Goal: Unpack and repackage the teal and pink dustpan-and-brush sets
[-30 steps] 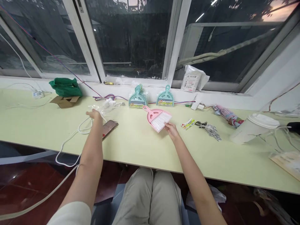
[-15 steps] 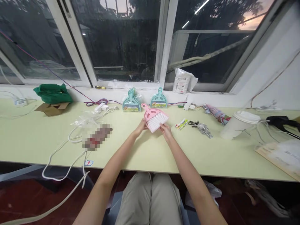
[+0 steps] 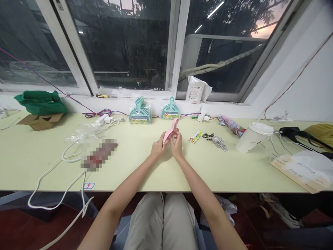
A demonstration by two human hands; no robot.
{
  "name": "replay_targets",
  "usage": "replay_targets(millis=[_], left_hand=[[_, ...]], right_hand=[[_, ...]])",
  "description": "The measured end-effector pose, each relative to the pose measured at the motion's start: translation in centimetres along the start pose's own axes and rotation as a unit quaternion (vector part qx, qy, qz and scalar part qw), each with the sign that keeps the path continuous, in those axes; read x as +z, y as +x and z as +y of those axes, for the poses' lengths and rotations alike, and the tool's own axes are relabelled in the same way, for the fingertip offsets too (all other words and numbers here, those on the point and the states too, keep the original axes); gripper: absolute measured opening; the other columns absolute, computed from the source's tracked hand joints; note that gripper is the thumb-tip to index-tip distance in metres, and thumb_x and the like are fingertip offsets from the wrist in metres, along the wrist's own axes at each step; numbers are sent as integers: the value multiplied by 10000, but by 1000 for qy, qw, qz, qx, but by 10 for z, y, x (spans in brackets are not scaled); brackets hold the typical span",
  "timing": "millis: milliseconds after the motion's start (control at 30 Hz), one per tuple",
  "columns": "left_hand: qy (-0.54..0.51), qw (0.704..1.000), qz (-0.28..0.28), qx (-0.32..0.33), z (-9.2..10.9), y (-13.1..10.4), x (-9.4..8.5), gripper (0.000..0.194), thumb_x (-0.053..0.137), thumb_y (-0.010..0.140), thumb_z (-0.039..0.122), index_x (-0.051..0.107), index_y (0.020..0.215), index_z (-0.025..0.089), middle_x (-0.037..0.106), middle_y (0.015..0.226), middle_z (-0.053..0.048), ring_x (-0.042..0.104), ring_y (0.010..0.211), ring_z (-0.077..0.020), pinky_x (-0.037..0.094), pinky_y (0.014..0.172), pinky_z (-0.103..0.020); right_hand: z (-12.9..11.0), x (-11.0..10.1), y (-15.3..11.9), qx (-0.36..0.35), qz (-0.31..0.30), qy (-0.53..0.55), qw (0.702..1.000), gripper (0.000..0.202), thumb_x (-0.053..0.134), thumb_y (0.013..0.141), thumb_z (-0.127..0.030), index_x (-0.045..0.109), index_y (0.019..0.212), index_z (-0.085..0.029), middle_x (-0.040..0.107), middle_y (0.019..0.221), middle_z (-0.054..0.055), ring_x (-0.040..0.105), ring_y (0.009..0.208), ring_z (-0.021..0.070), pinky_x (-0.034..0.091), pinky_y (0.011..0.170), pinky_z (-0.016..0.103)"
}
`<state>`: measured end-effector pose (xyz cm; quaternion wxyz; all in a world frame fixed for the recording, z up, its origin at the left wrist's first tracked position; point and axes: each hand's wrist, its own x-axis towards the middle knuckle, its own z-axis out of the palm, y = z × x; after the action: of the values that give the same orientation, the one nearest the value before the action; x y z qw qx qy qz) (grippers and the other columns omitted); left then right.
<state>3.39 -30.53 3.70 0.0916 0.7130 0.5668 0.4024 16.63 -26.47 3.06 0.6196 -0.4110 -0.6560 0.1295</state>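
Between my hands, above the table, a pink mini dustpan [image 3: 170, 132] is turned nearly edge-on. Its handle end points up and to the right, and the white-bristled brush is hidden from this angle. My left hand [image 3: 158, 147] grips the lower left edge. On the other side my right hand [image 3: 177, 143] has its fingers curled around the dustpan near the handle. Behind them stand several bagged teal dustpan-and-brush sets [image 3: 139, 114] in a stack and another teal set [image 3: 170, 110] to the right. A small printed card [image 3: 196, 137] lies right of my hands.
Right of the card are a bunch of silvery strands [image 3: 220, 142], a lidded white cup [image 3: 254, 137] and a tissue pack [image 3: 299, 169]. Leftward lie white cables [image 3: 39, 184], clear plastic wrap [image 3: 84, 133] and a cardboard box [image 3: 41, 121] with green cloth [image 3: 43, 103].
The pink dustpan has turned from showing its bristled face to nearly edge-on. My right hand has moved left and up along it, closer to my left hand. The view has shifted slightly right.
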Motion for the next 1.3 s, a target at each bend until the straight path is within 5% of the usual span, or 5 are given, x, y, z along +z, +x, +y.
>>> replay_targets(millis=[167, 500, 867, 1133, 1300], left_hand=[[9, 1000, -13, 3, -2, 2, 2, 613, 348, 940, 493, 338, 1470, 186, 707, 1054, -124, 692, 816, -240, 485, 725, -296], [-198, 978, -5, 71, -3, 16, -25, 534, 366, 938, 490, 506, 1360, 195, 610, 1297, -82, 621, 1075, -227, 442, 942, -293], [-49, 998, 42, 11, -12, 17, -21, 458, 423, 908, 231, 529, 1352, 197, 685, 1107, -117, 650, 920, -193, 454, 863, -272], [17, 952, 229, -203, -53, 32, -70, 452, 349, 926, 221, 518, 1336, 129, 672, 1093, -155, 620, 1017, -256, 431, 911, -339], [64, 929, 81, -356, -91, 28, -86, 346, 416, 876, 264, 655, 1079, 117, 675, 1083, -192, 605, 1056, -312, 445, 866, -383]], right_hand=[[2, -4, 6, 77, -12, 4, 997, 240, 533, 859, -388, 632, 996, -218, 667, 1028, 80, 544, 978, 224, 435, 870, 352], [10, -14, 21, 74, -33, 34, 996, 195, 652, 757, -389, 615, 817, -207, 600, 885, 41, 540, 870, 193, 428, 778, 301], [-8, -14, 14, 95, -45, 3, 994, 221, 622, 791, -419, 608, 790, -198, 595, 847, 18, 569, 799, 165, 441, 768, 284], [-14, -40, 42, 90, -111, -191, 971, 278, 614, 807, -473, 683, 857, -208, 680, 931, 52, 613, 857, 199, 426, 790, 312], [24, -34, 67, 166, -234, -393, 874, 306, 653, 764, -441, 722, 897, -175, 704, 991, 116, 621, 997, 275, 422, 835, 353]])
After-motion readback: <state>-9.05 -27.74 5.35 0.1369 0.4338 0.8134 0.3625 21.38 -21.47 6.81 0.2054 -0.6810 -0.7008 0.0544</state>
